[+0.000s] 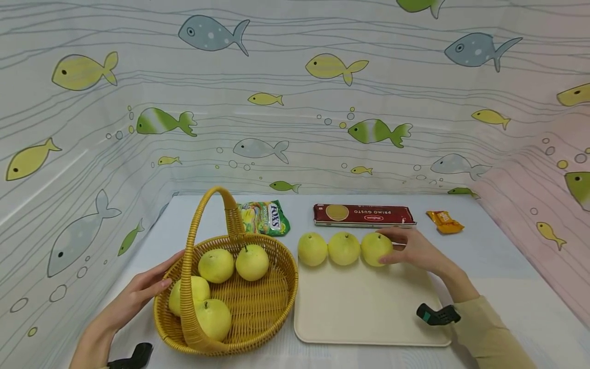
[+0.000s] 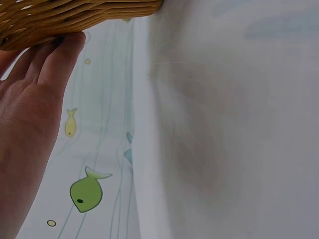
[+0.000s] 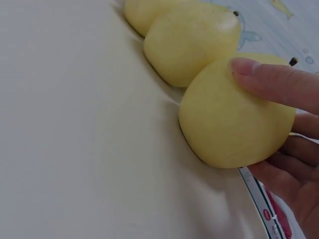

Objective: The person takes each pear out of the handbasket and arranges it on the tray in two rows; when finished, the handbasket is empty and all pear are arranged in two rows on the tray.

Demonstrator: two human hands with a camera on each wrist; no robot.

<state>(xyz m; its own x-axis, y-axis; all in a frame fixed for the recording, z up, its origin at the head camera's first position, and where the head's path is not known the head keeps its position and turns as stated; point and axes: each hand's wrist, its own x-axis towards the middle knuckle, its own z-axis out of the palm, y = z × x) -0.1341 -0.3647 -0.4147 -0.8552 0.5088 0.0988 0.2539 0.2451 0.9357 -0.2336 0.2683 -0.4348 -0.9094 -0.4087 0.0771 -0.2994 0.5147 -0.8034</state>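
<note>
At the right end of a row of three round yellow pears, my right hand [image 1: 412, 250] grips the end pear [image 1: 376, 249], with the thumb on one side and the fingers round the far side. Beside it sit the middle pear [image 3: 192, 42] and the left pear [image 1: 312, 249], along the far edge of a cream tray [image 1: 369, 307]. My left hand [image 1: 143, 287] touches the left side of a wicker basket [image 1: 258, 328] with its fingers nearly straight against the weave [image 2: 99, 10]. Several more pears [image 1: 215, 266] lie in the basket, under its tall arched handle.
Behind the tray lies a dark red biscuit pack [image 1: 364, 215]. A green FOX'S candy bag [image 1: 266, 218] is behind the basket, and a small orange packet [image 1: 444, 222] lies at the back right. A fish-patterned sheet [image 1: 295, 102] surrounds the table at the back and sides.
</note>
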